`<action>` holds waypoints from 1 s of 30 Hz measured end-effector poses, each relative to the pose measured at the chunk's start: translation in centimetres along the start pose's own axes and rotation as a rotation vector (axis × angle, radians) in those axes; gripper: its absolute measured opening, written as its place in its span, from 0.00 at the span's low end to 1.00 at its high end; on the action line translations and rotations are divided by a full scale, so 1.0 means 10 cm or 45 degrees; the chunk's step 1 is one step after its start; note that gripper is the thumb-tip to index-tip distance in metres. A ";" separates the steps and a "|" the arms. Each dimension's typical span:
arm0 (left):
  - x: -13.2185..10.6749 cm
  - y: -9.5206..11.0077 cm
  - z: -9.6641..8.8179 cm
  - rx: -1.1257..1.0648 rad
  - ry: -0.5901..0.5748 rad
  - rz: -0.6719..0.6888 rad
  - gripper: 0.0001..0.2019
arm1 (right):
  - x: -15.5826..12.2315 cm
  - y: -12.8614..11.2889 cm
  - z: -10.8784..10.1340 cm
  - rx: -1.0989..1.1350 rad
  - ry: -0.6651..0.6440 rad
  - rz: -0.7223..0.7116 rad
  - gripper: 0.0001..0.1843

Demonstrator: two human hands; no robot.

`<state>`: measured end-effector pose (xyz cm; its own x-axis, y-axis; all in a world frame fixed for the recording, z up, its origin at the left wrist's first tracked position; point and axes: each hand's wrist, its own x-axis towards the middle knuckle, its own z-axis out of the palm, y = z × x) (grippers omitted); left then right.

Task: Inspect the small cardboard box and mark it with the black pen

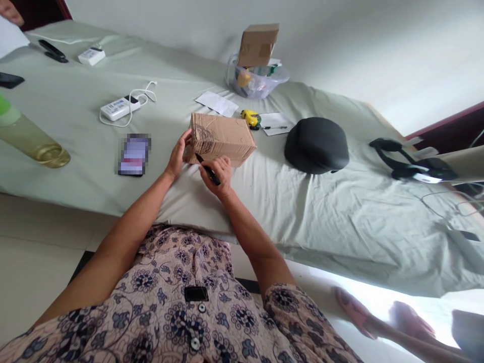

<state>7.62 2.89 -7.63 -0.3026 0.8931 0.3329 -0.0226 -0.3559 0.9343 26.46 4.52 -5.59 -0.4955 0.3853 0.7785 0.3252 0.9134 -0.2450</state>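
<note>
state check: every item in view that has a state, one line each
cardboard box: closed, lying on its side, steadied by left hand
black pen: in right hand, tip at the box
phone: screen lit, face up
power bank: cable attached
bottle: lying down
second box: flap open

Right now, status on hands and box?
Left hand steadies cardboard box. Right hand grips black marker, tip at box. Phone lies left, clear.
</note>
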 end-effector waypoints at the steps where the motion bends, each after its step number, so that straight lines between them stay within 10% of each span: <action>1: 0.01 -0.02 0.00 -0.032 0.012 -0.038 0.40 | 0.01 -0.03 0.01 0.030 -0.043 -0.001 0.13; 8: 0.05 -0.10 -0.06 0.043 0.094 -0.021 0.39 | 0.03 0.06 -0.03 0.051 0.217 0.276 0.19; 15: 0.03 0.06 -0.05 0.243 0.091 0.190 0.39 | -0.03 0.77 -0.36 -0.292 0.528 0.645 0.30; 22: 0.04 0.11 -0.16 0.430 0.263 0.201 0.38 | -0.13 1.10 -0.42 -0.298 0.080 1.384 0.29; 30: 0.07 0.57 -0.35 0.992 0.718 0.241 0.19 | -0.14 0.99 -0.34 -0.464 -0.215 1.297 0.21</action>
<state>3.90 0.55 -2.51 -0.6519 0.5054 0.5653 0.6472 -0.0176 0.7621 33.11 12.56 -7.15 0.0460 0.9763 0.2113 0.8501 0.0728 -0.5215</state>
